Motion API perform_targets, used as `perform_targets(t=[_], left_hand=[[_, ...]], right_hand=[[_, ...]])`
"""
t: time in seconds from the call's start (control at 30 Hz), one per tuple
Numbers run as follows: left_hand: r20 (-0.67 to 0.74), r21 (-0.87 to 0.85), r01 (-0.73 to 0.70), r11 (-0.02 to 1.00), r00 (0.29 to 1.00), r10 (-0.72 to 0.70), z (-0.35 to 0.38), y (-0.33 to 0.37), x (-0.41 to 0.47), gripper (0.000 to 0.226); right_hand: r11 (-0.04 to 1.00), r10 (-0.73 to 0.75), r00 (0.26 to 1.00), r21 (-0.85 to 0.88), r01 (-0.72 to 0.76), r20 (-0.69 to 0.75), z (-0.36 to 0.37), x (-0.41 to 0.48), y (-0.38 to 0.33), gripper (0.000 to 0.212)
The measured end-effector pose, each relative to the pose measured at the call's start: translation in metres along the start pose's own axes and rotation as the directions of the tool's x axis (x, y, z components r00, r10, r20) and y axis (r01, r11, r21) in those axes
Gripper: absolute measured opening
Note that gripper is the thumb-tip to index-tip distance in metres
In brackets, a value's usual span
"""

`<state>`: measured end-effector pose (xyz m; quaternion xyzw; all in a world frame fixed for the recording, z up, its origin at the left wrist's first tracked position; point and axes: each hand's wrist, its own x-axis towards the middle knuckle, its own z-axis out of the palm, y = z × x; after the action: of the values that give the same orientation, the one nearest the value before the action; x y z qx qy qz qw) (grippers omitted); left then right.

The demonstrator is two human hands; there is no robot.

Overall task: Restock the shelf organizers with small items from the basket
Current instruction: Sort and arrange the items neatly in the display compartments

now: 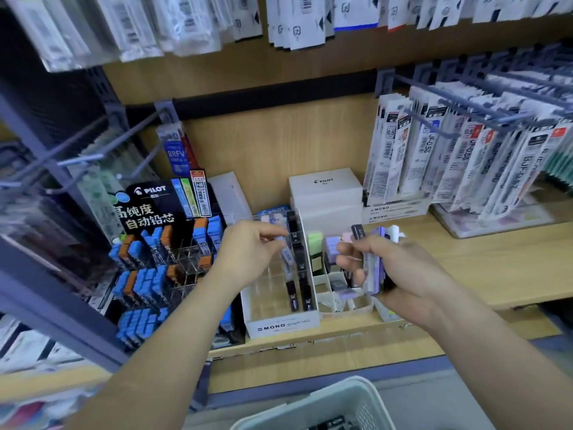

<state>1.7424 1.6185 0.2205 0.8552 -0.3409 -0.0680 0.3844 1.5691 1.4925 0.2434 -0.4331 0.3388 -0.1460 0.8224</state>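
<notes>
- Bright, even light; only faint shadows on the shelf.
- Wide-angle bending at the edges.
- Hanging packets at upper left blur; centre sharper.

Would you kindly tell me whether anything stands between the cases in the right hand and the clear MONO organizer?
Nothing on the shelf does, though the left hand hovers over the MONO organizer, covering its left compartments. The right hand holds the cases just right of it.
</notes>
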Motion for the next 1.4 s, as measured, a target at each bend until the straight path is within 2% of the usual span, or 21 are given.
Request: perform_targets(t=[0.13,0.27,0.47,0.7,0.87,0.9,0.93,0.97,1.0,1.03,1.07,1.17,1.3,1.4], left_hand=[[0.018,0.078,-0.028,0.997,0.999,0.027,0.008,-0.01,-0.002,0.02],[0.025,0.131,-0.041,0.991,0.999,0.038,0.008,-0.013,-0.003,0.018],[0.042,0.215,-0.166,0.963,0.986,0.16,0.012,-0.011,-0.006,0.02],[0.053,0.362,-0.256,0.896,0.966,0.254,0.015,-0.015,-0.005,0.02],[0.042,0.45,-0.229,0.863,0.971,0.235,0.008,-0.009,-0.003,0.011],[0.009,0.411,-0.203,0.889,0.976,0.219,0.005,-0.003,-0.003,0.011],[-0.018,0.299,-0.158,0.941,0.985,0.171,0.002,0.004,-0.004,0.015],[-0.008,0.1,-0.087,0.991,0.996,0.089,-0.001,0.013,-0.005,0.018],[0.068,-0.141,0.014,0.99,0.998,-0.004,-0.003,0.022,-0.008,0.02],[0.183,-0.336,0.121,0.934,0.981,-0.061,-0.006,0.03,-0.011,0.021],[0.28,-0.444,0.192,0.875,0.958,-0.068,-0.008,0.036,-0.014,0.021],[0.387,-0.506,0.237,0.829,0.922,-0.028,-0.01,0.041,-0.019,0.016],[0.351,-0.546,0.249,0.8,0.935,-0.052,-0.015,0.036,-0.018,0.008],[0.372,-0.523,0.253,0.814,0.927,-0.049,-0.019,0.034,-0.017,0.008]], right_hand=[[0.997,0.028,0.999,-0.073,-0.029,-0.019,0.005,0.005,0.004,0.005],[0.999,0.004,1.0,-0.043,-0.004,0.009,0.008,0.004,0.006,0.011],[0.996,-0.011,0.996,-0.088,0.019,0.089,0.008,0.004,0.007,0.006],[0.99,0.034,0.994,-0.138,-0.02,0.105,0.01,0.001,0.009,0.025],[0.989,0.068,0.994,-0.134,-0.056,0.089,0.009,0.003,0.009,0.016],[0.988,0.07,0.993,-0.142,-0.055,0.1,0.01,0.002,0.009,0.018],[0.987,0.066,0.991,-0.155,-0.047,0.116,0.01,0.002,0.009,0.019],[0.985,0.058,0.989,-0.167,-0.035,0.134,0.01,0.002,0.01,0.019],[0.984,0.048,0.987,-0.179,-0.02,0.151,0.011,0.002,0.01,0.019],[0.982,0.038,0.986,-0.19,-0.006,0.163,0.011,0.002,0.011,0.017],[0.98,0.027,0.985,-0.201,0.008,0.172,0.011,0.002,0.012,0.015],[0.973,0.005,0.982,-0.228,0.039,0.191,0.012,0.003,0.014,0.014],[0.976,-0.02,0.988,-0.213,0.053,0.155,0.012,0.005,0.015,0.024],[0.981,-0.075,0.991,-0.168,0.093,0.109,0.01,0.007,0.013,0.029]])
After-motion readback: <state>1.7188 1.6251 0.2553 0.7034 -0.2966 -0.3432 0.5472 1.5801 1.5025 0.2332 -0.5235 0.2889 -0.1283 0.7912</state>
